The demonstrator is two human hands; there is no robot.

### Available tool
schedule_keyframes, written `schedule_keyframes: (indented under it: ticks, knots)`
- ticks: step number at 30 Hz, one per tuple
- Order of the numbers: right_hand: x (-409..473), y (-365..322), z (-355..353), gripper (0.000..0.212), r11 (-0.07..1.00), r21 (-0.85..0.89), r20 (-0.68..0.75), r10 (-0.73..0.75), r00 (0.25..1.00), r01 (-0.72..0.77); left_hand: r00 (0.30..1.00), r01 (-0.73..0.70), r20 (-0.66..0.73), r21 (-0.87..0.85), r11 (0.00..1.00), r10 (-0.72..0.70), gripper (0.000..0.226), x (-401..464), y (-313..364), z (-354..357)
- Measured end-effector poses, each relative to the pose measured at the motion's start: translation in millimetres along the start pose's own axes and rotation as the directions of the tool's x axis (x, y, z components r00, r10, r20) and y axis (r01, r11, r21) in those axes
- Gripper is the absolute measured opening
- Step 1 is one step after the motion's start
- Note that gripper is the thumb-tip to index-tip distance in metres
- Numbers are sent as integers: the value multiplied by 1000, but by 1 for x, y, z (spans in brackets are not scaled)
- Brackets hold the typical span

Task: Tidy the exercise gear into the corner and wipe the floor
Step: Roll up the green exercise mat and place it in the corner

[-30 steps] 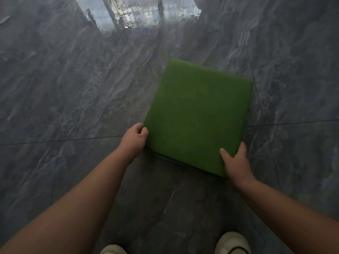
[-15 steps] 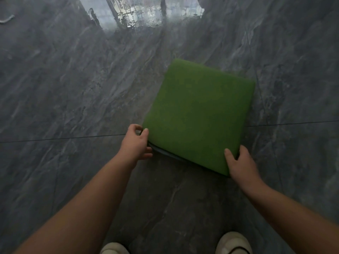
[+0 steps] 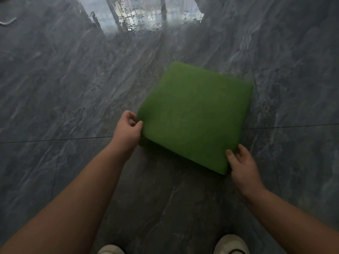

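A green folded mat (image 3: 194, 116) lies as a thick square on the dark grey marble floor (image 3: 64, 88), right of centre. My left hand (image 3: 128, 129) pinches the mat's near left corner between thumb and fingers. At the near right corner my right hand (image 3: 240, 164) grips the edge, thumb on top. The near edge looks slightly raised off the floor, with shadow beneath it.
Light from a window reflects on the glossy floor at the top (image 3: 143, 13). A thin pale cord (image 3: 8, 22) lies at the far left. The toes of my two pale shoes (image 3: 231, 244) show at the bottom. A tile joint (image 3: 55, 139) runs across.
My left hand has shifted its hold on the near left corner, and the dark lower layer seen under the near edge is now covered by green. My right hand stays on its corner.
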State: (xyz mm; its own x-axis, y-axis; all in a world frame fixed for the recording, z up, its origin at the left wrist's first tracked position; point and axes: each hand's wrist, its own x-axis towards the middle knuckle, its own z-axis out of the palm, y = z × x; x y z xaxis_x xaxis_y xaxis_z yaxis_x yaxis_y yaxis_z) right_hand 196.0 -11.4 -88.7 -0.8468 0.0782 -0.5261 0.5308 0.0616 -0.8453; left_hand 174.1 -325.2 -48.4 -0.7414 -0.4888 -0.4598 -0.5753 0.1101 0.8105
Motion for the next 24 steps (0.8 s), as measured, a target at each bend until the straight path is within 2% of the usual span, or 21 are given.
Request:
schedule_keyframes:
  ticks: [2, 4, 5, 7, 9, 12, 14, 16, 19, 22, 24]
  knots:
    - [1, 3, 2, 19, 970, -242, -25, -11, 1000, 5, 998, -55, -33, 158, 986, 61, 15, 5, -8, -3]
    - [5, 6, 5, 28, 847, -530, -97, -12, 995, -41, 997, -65, -6, 344, 937, 72, 13, 7, -20, 2]
    - [7, 7, 7, 35, 817, -572, -145, -12, 989, -73, 997, -70, 13, 413, 908, 71, 14, 8, -27, 4]
    - [8, 7, 12, 45, 834, -536, -209, 17, 978, -129, 997, -72, 40, 481, 874, 60, 16, 15, -35, 7]
    - [9, 8, 16, 57, 845, -495, -207, 113, 972, -204, 999, -35, 35, 459, 888, 21, 20, 24, -38, 6]
    - [9, 16, 20, 58, 845, -483, -156, 177, 972, -231, 992, 19, 108, 407, 913, -69, 49, 24, -37, 8]
    - [10, 17, 22, 50, 846, -484, -148, 170, 974, -221, 984, -11, 164, 448, 894, -70, 52, 18, -36, 11]
    - [11, 18, 22, 44, 851, -482, -146, 156, 977, -208, 989, -6, 134, 476, 880, -66, 51, 10, -36, 16]
    - [9, 22, 10, 49, 857, -497, -143, 74, 987, -137, 996, 2, 79, 497, 868, -48, 47, -5, -40, 25]
    - [2, 30, -11, 52, 853, -517, -167, -18, 986, -72, 1000, 14, 12, 407, 913, -20, 47, -39, -63, 39]
    - [-2, 38, -25, 51, 820, -572, -154, -77, 985, -25, 996, 83, -11, 355, 931, -85, 46, -73, -86, 47]
